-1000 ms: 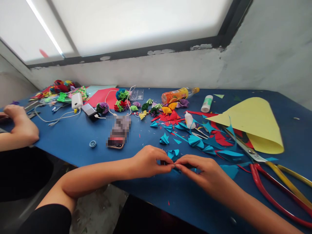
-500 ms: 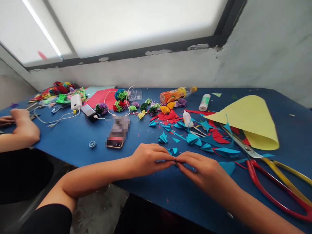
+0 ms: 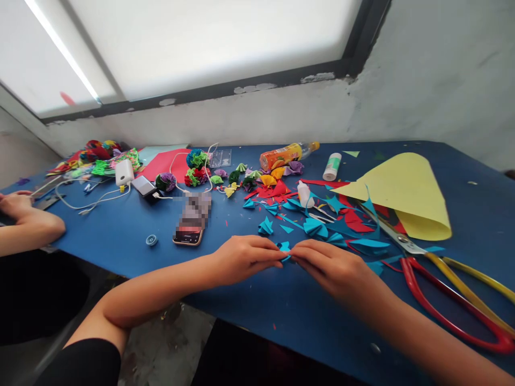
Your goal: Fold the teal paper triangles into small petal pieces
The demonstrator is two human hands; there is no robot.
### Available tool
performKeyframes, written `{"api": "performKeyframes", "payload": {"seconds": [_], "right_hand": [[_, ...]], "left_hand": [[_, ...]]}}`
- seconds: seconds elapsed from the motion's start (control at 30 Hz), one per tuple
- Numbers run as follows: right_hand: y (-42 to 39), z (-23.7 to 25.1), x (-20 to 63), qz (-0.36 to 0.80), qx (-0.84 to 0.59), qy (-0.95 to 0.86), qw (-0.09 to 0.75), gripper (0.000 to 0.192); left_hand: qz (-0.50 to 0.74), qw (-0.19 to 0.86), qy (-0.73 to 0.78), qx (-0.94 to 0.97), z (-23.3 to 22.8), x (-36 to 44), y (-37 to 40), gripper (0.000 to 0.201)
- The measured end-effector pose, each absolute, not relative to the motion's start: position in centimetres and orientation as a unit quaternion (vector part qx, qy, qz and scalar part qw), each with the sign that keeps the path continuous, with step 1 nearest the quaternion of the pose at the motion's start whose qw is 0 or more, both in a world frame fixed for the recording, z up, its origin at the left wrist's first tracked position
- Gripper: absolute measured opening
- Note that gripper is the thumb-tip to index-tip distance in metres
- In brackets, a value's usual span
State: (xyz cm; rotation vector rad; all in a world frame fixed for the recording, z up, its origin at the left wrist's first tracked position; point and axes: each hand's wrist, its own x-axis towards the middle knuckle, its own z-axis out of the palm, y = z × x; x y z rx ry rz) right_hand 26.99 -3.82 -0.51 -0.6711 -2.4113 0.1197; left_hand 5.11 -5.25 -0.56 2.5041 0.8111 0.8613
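My left hand (image 3: 243,260) and my right hand (image 3: 333,266) meet above the blue table, thumb and fingers of each pinched together. Between their fingertips is a small piece of folded blue paper (image 3: 285,247), partly hidden by the fingers. Just beyond lie a pleated blue paper piece (image 3: 265,226) and a larger blue paper fan (image 3: 315,228). Large scissors (image 3: 405,244) with one red and one yellow handle rest right of my right hand. A small white glue bottle (image 3: 304,194) stands among red and blue paper scraps.
Left of my hands are a phone (image 3: 189,228) and a small round cap (image 3: 152,240). A white power bank (image 3: 124,172) with cables, an orange-labelled bottle (image 3: 287,155), a glue stick (image 3: 332,166) and yellow paper (image 3: 418,187) lie farther back. Another person's arm (image 3: 36,225) rests at far left.
The fingertips have drawn slightly apart, and more of the blue paper shows between them. The view has shifted a little. The other person's hand at far left has moved.
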Motion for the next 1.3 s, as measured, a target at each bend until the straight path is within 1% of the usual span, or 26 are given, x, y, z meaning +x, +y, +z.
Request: {"api": "performKeyframes", "payload": {"seconds": [0.1,0.37,0.6,0.8,1.03,1.17,1.3], "right_hand": [[-3.9,-0.9,27.1,-0.006,-0.238,-0.923,0.302,0.026],[-4.2,-0.8,26.9,-0.042,-0.232,-0.919,0.315,0.027],[-4.4,-0.4,26.7,-0.031,-0.231,-0.926,0.298,0.025],[-4.5,-0.3,26.5,-0.008,-0.236,-0.927,0.292,0.025],[-4.5,-0.5,26.5,0.064,-0.246,-0.924,0.285,0.029],[-4.4,-0.8,26.3,0.068,-0.233,-0.924,0.294,0.031],[-4.6,-1.0,26.1,0.070,-0.241,-0.923,0.293,0.032]], "left_hand": [[0.299,0.172,0.290,0.893,-0.7,5.1,-5.2,0.028],[0.307,0.128,0.301,0.894,-1.5,5.3,-4.9,0.030],[0.316,0.125,0.312,0.887,-1.9,5.4,-4.9,0.029],[0.304,0.149,0.326,0.883,-1.8,5.4,-5.1,0.026],[0.274,0.184,0.341,0.880,-1.3,5.4,-5.2,0.020],[0.242,0.210,0.352,0.880,-1.3,5.6,-5.1,0.015],[0.249,0.220,0.348,0.877,-1.6,5.8,-5.1,0.016]]}}
